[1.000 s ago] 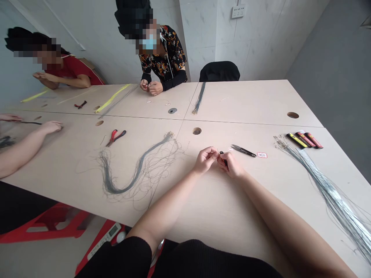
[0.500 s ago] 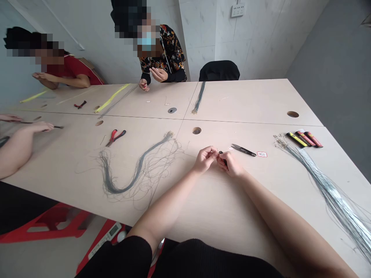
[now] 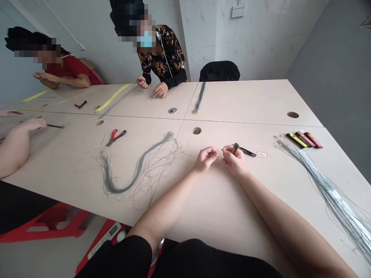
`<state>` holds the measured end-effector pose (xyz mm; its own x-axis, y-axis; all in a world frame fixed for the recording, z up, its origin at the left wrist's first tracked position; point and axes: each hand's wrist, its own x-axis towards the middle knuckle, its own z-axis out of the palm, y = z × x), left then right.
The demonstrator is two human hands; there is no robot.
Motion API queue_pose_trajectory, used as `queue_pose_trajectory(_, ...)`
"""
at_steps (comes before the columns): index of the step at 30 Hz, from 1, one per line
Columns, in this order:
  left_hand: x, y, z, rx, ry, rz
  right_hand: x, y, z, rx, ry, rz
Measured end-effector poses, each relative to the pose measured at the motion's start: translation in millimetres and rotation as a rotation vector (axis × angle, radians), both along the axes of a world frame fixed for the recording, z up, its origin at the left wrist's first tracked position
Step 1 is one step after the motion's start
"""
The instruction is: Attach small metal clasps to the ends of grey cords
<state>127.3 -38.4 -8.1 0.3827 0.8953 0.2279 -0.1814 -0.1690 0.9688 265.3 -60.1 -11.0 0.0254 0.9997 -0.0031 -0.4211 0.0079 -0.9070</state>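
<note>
My left hand (image 3: 207,157) is closed in a pinch above the table. A thin line, hard to make out, seems to run from its fingers toward the left; a tiny glint shows at the fingertips. My right hand (image 3: 234,160) is closed around a lighter (image 3: 235,149) with a black top, which sticks up between the fingers. Its thumb and forefinger point toward my left hand, with a small gap between the hands. Thread snips (image 3: 248,152) lie just behind my right hand, partly covered by it. A small red-edged label (image 3: 261,155) is beside them.
A curved bundle of thin grey lines (image 3: 139,170) with gold-coloured ends lies left, near red-handled pliers (image 3: 115,137). Another bundle (image 3: 321,185) and several lighters (image 3: 309,139) are at right. Co-workers sit opposite and at left. The table has round holes (image 3: 196,131).
My hands have come apart, the right one shifting slightly right. The lighter has tipped upward in it and now overlaps the snips. The co-worker opposite has lowered one hand to the table.
</note>
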Motion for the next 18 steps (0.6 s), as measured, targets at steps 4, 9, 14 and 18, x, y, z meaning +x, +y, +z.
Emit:
queue_pose_trajectory(4, 0, 0, 0.5, -0.015, 0.013, -0.006, 2, 2, -10.9, 0.051, -0.081, 0.037)
queue_pose_trajectory(9, 0, 0, 0.2, -0.022, 0.020, -0.015, 3, 4, -20.4, 0.093, -0.153, 0.053)
queue_pose_trajectory(14, 0, 0, 0.5, -0.031, 0.022, -0.026, 3, 5, -21.5, 0.113, -0.180, 0.041)
queue_pose_trajectory(18, 0, -1, 1.2, -0.027, 0.019, -0.022, 2, 5, -22.4, 0.124, -0.187, 0.021)
